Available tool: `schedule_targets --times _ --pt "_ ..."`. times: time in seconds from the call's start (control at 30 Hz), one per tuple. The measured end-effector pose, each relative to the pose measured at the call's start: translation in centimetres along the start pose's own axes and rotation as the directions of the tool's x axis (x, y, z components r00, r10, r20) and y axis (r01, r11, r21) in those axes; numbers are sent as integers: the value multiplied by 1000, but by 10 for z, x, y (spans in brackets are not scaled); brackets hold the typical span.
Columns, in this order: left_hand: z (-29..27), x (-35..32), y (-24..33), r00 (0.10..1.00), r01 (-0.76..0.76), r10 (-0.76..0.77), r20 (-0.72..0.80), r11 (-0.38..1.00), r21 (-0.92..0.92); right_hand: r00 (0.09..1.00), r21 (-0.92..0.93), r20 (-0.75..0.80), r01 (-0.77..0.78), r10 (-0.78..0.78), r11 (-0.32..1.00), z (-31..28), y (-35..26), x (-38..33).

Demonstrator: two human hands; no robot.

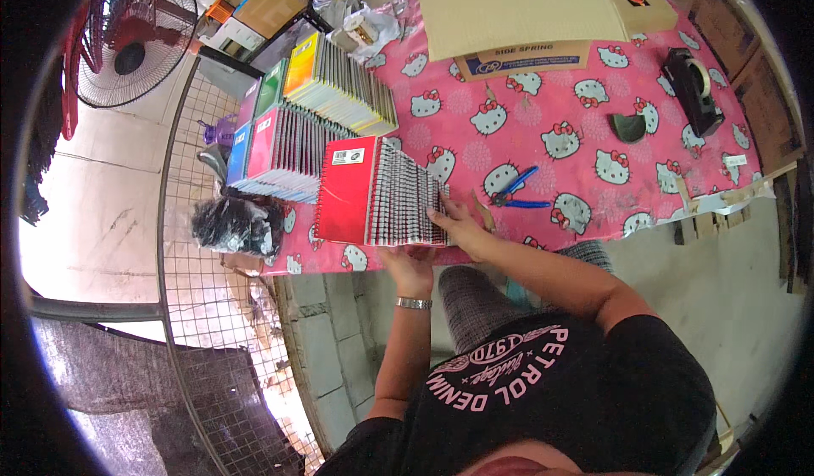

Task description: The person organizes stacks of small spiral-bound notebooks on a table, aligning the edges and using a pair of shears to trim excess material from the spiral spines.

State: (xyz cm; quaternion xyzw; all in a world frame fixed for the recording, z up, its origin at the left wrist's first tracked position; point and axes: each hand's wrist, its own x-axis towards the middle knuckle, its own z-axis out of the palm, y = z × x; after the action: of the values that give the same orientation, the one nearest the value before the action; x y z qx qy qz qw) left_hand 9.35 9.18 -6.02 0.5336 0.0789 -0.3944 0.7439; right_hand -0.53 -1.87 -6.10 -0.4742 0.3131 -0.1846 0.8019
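Note:
A row of red spiral notebooks point(346, 194) stands at the table's near edge, with the front cover facing up and left and the wire bindings and page edges fanning away to the right. My left hand point(409, 271) holds the row at its near lower side; its fingertips are partly hidden beneath the notebooks. Against the right end rests my right hand point(462, 228), fingers pressed to the last notebooks. Just behind the row are stacks of pink notebooks point(280, 150), yellow notebooks point(335, 86), blue notebooks point(238, 155) and green notebooks point(271, 88).
Blue-handled pliers point(517, 192) lie right of my hands on the pink patterned tablecloth point(585, 167). A black tape dispenser point(694, 90) and a dark curved piece point(628, 127) are farther right. Behind is an open cardboard box point(526, 56). A black plastic bag point(237, 226) sits left, near wire mesh.

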Motion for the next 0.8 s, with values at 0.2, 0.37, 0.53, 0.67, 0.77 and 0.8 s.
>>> schedule_targets --times 0.2,0.37,0.53,0.67,0.77,0.8 --pt "67 62 23 999 -2 -1 -41 998 -70 981 -96 -81 171 -179 981 -19 7 114" --pt "29 109 72 992 -107 91 -85 973 -204 982 19 49 181 -182 983 46 -12 154" --pt "45 141 46 975 -213 219 44 971 -109 967 85 35 249 -253 965 15 -5 203" --pt "43 109 -20 770 -637 549 326 625 451 948 -187 -36 305 -317 934 -33 -27 179" --pt "9 92 -44 623 -627 428 654 -226 745 810 -559 110 530 -576 638 -71 -41 111" --pt "-3 79 -41 629 -563 378 680 -382 733 702 -575 150 635 -696 517 -82 -50 76"
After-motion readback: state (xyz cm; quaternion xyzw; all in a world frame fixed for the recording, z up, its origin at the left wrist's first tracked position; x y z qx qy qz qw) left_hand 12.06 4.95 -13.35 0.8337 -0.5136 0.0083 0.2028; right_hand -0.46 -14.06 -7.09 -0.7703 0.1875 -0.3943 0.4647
